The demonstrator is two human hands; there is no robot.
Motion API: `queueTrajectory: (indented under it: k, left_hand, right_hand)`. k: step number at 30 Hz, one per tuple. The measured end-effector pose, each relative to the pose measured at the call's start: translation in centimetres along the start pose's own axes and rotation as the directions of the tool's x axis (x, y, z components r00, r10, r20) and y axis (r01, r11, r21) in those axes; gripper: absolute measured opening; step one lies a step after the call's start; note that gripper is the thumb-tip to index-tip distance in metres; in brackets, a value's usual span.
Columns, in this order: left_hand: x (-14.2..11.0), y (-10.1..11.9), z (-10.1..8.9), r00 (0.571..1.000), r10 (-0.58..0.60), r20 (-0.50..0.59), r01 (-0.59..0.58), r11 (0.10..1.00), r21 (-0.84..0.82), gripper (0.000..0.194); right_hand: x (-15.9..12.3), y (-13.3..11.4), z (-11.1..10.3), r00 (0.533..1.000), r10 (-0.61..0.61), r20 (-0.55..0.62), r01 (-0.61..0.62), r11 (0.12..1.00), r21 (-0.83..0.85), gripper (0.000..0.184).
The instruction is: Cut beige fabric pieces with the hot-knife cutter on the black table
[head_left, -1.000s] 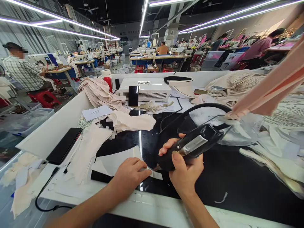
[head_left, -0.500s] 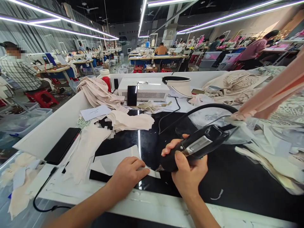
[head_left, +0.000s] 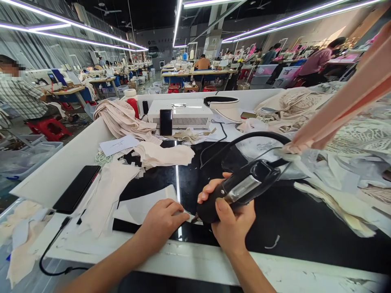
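Observation:
A black handheld power tool with a metal plate on its side and a pointed tip is gripped in my right hand. Its tip reaches down to the edge of a white fabric piece, just right of my left thumb. With bent fingers and the thumb stretched toward the tip, my left hand holds that piece against the glossy black work surface. My left palm hides part of the fabric. From the tool's rear a black cable arches up, beside a hanging pink cloth strip.
Stacked pale fabric pieces lie left, near a black phone. Another phone leans on a white vented box. Bundled lace and cream strips are at right. A seated person is at far left.
The tool's tip now shows at the fabric edge beside my left thumb; the strip end there was longer before. My right hand has come slightly nearer my left. The view has shifted a little.

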State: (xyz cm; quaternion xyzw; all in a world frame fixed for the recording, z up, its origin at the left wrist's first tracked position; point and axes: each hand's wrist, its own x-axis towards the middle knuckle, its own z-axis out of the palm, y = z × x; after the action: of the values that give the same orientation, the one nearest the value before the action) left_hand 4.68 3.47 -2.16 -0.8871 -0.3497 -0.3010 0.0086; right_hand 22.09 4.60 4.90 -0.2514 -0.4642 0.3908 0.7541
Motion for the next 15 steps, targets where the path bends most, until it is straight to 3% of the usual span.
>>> queueTrajectory:
  k: [7, 15]
  left_hand:
    - [0.17, 0.02, -0.22, 0.998, -0.014, 0.054, 0.013, 1.0, 0.02, 0.014]
    - [0.18, 0.04, -0.12, 0.999, -0.012, 0.029, 0.011, 1.0, 0.007, 0.018]
  right_hand:
    - [-0.28, 0.48, 0.0, 1.0, -0.008, 0.014, 0.008, 1.0, -0.027, 0.039]
    - [-0.08, 0.65, 0.01, 0.999, -0.033, -0.013, 0.033, 0.999, -0.031, 0.037]
